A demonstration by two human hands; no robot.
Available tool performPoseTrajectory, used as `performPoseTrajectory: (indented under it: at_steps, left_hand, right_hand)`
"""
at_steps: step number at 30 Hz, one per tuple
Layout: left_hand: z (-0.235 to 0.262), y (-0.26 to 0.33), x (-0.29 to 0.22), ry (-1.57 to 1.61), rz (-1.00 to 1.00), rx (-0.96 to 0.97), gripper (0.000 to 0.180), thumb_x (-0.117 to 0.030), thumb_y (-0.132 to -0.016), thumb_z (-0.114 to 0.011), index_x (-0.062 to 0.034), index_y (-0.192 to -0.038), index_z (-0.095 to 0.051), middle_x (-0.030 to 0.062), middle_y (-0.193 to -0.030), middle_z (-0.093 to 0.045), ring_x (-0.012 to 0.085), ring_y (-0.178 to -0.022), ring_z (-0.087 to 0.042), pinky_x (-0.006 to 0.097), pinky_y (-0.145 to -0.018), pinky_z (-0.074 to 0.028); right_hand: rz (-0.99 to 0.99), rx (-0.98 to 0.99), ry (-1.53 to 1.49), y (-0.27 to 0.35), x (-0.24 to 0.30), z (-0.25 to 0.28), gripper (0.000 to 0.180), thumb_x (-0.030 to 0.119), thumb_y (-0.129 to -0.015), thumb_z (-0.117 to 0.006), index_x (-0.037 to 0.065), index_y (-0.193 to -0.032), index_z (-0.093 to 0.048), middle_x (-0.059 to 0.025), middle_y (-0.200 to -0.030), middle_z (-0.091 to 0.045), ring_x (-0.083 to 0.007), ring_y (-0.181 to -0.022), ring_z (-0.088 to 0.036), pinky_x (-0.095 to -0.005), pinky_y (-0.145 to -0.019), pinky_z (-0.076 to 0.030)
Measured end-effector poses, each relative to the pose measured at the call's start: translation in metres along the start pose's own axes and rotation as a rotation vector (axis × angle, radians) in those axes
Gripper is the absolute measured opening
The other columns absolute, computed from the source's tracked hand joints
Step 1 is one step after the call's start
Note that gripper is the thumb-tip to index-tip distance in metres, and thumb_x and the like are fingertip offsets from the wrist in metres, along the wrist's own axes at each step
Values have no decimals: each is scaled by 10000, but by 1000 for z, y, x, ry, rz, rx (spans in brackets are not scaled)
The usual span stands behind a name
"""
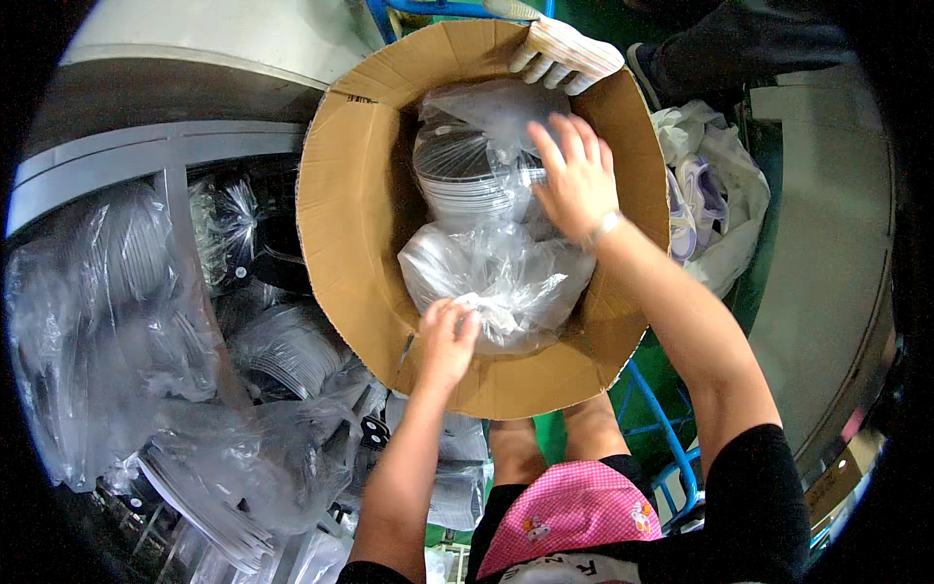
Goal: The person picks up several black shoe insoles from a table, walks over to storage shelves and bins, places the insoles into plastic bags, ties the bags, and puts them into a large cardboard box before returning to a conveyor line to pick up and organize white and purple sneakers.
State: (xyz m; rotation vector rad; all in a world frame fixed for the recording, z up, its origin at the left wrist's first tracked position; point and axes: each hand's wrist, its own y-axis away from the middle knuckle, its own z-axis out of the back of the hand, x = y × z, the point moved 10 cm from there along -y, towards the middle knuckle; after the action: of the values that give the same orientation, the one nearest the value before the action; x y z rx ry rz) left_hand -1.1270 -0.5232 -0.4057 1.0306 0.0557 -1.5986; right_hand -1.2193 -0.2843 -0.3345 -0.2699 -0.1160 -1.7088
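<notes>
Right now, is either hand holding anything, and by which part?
Left hand is at the lower clear bag, by its bunched plastic; grip can't be told. Right hand is open; no hold visible.

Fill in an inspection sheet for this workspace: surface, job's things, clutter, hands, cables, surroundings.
Surface: open cardboard box above a green floor.
Job's things: two clear bags inside the box; far bag holds stacked round pieces, near bag contents unclear.
Clutter: striped glove over the rim, bagged stacks at left.
Hands: left hand at the near bag, grip unclear; right hand open by the far bag.
Cables: nothing seen.
Surroundings: blue frame, another person's shoe.
</notes>
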Motion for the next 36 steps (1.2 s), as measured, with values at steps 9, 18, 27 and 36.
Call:
performPoseTrajectory:
  at_steps: [9, 18, 27, 36]
  left_hand:
    - [50, -6, 13, 203, 286, -321, 457, -265, -810, -521, 21, -1137, -382, 229, -1194, -355, 305, -1147, -317, 385, -954, -250]
    - [41, -151, 37, 374, 333, -325, 718, -437, -722, -563, 107, -1153, -378, 258, -1158, -433, 321, -1084, -423, 358, -904, -332]
    - [-18, -208, 57, 632, 302, -278, 613, -232, -676, -679, 49, -1111, -352, 186, -1046, -515, 271, -939, -510, 359, -806, -394]
    - [-42, -11, 3, 363, 232, -335, 533, -280, -644, -689, 28, -975, -407, 175, -926, -458, 303, -901, -446, 388, -796, -353]
  right_hand:
    - [204, 211, -287, 7, 64, 66, 200, 74, -622, -512, 74, -821, -525, -67, -690, -545, -238, -662, -547, -339, -560, -452]
    - [-909, -327, -606, 229, -176, 321, 340, 151, -820, -483, -29, -1108, -472, -138, -1003, -521, -199, -895, -513, -297, -813, -395]
    - [-977, -271, -17, 337, -250, 354, 286, 86, -868, -402, -20, -1122, -477, -149, -1095, -489, -204, -1011, -476, -301, -865, -381]
    - [-1574, -427, -874, 470, -359, 114, 297, 265, -833, -497, 48, -1034, -515, -79, -947, -553, -182, -841, -542, -311, -603, -476]
